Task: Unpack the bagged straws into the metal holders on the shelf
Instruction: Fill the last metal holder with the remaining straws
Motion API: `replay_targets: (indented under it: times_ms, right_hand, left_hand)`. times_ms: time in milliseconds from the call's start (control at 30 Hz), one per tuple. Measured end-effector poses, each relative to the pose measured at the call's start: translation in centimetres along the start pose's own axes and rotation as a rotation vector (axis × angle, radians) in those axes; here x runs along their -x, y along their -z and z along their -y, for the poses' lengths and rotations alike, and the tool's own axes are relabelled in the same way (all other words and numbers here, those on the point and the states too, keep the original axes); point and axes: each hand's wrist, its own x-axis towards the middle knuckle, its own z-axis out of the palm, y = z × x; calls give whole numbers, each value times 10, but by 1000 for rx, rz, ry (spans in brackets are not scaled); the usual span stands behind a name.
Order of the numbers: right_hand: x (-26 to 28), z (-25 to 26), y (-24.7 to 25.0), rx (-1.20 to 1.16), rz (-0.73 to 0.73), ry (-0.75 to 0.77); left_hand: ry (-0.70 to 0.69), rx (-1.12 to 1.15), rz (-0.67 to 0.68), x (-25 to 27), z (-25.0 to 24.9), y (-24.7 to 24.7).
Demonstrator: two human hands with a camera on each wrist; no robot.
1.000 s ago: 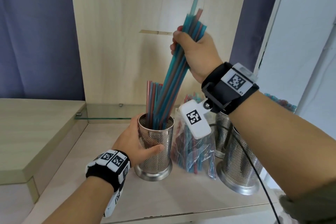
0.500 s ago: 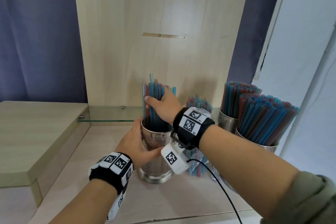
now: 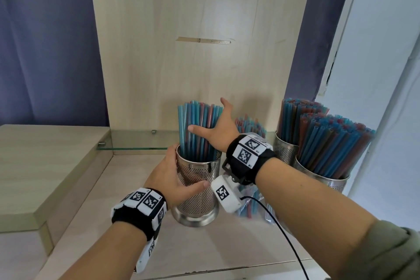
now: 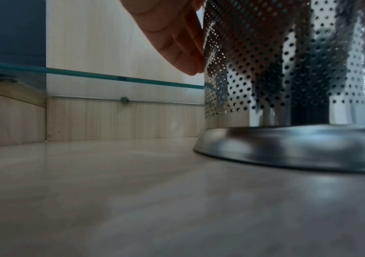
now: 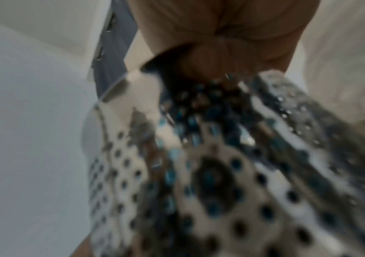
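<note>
The left hand [image 3: 169, 179] wraps the perforated metal holder [image 3: 197, 185] standing on the wooden shelf [image 3: 204, 248], thumb across its front wall, fingers [image 4: 177, 45] curled round the far side: a grip clenched on the holder. Blue and red straws [image 3: 198, 129] stand upright inside it. The right hand [image 3: 219, 132] is spread against those straws, thumb and fingers straight, its grip released. Behind the right wrist a clear bag of straws [image 3: 250, 124] stands on the shelf. To the right, 2 more holders [image 3: 285, 152] sit packed full of straws.
</note>
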Motion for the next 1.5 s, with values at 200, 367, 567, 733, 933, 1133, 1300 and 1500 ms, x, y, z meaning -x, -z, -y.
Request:
replay_targets:
  times_ms: [200,367,567,733,933,1133,1300,1500]
  right_hand:
    - [17,-2,22,87,-44,9]
    - [45,-26,54,414,-418,32]
    - [45,-57,52,390,-274,-383]
    - [43,-53,48,450,-232,-415]
    - [54,-58,60,217,-370,-362]
    - [67,-70,51,-261,-511,-294]
    - [85,-68,45,-638,-438,-341]
    - [107,-52,66,-936,-53,-303]
  left_hand:
    - [-2,0,-20,1,-2,0]
    - [13,-37,-38,0,-2,0]
    - [65,-79,-58,-1,-3,0]
    - [114,-117,-49,0,-10,2]
    - [148,-151,-51,4,-23,7]
    - [-74,-333,-449,25,-67,3]
    - [-62,-17,-163,30,-102,-25]
    - [15,117,-29,22,-110,-32]
